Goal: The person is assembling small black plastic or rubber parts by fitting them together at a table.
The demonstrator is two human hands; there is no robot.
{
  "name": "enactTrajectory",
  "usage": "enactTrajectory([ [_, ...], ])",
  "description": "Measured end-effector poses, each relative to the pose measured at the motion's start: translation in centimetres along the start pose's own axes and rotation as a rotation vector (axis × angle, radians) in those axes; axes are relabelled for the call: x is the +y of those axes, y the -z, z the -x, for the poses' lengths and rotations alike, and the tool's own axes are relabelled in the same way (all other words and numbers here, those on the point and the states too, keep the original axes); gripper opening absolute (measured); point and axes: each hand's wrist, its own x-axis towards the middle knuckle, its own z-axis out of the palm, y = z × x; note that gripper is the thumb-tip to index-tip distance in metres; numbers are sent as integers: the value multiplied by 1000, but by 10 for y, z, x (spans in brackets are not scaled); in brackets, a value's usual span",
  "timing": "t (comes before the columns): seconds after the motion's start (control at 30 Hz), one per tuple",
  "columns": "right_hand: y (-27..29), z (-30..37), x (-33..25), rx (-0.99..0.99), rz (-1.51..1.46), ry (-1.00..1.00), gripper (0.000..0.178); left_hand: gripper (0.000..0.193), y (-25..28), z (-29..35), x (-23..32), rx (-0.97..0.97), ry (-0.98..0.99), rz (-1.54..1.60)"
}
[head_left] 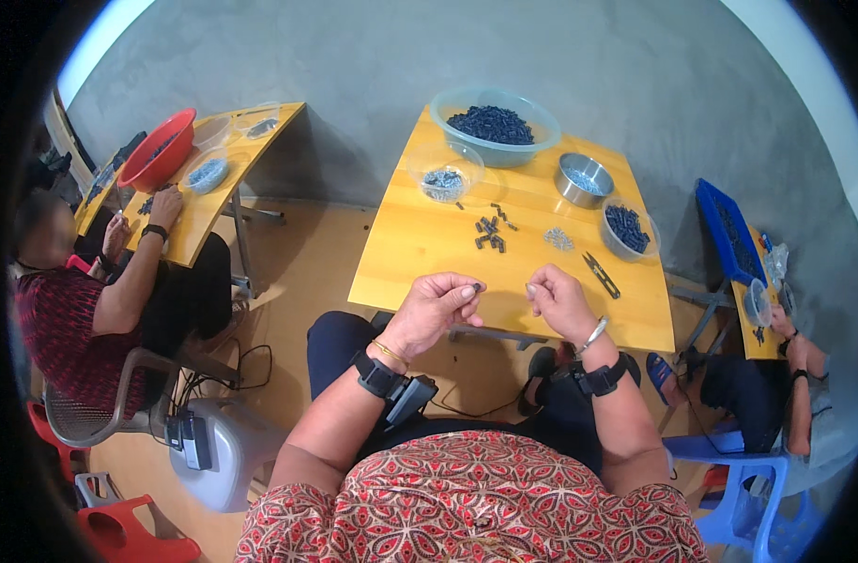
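A small dark piece (pixel 477 287) sits pinched between thumb and index of the left hand (pixel 431 314), over the near edge of the yellow table (pixel 391 253). To its right, the right hand (pixel 562 302) has its fingers curled in; I can't tell whether they grip anything. The step looks like handling a single piece, so the next move calls for a fine, steady pinch. Beyond lie loose dark pieces (pixel 490 242), clear bits (pixel 559 240) and, right, black thread snips (pixel 601 275); farthest stands a teal basin (pixel 504 156).
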Motion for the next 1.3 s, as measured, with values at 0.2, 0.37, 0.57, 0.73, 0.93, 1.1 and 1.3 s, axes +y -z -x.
enactTrajectory([
  [0.2,-1,39,-56,-96,-349,168,5,16,-40,28,18,-112,-18,5],
  [0.37,-3,55,-71,-132,-489,220,7,16,-58,45,19,-130,-37,-9],
  [0.57,-11,65,-81,-184,-746,188,11,16,-69,57,25,-122,-52,-50],
  [0.73,-12,66,-84,-202,-756,200,10,15,-66,58,24,-117,-86,-95],
  [0.93,-14,62,-83,-216,-710,222,10,15,-72,59,27,-117,-117,-176],
  [1.1,-15,62,-82,-208,-665,200,10,16,-68,58,25,-120,-135,-191],
  [1.3,-15,64,-86,-215,-606,197,6,14,-72,60,27,-54,-143,-303],
])
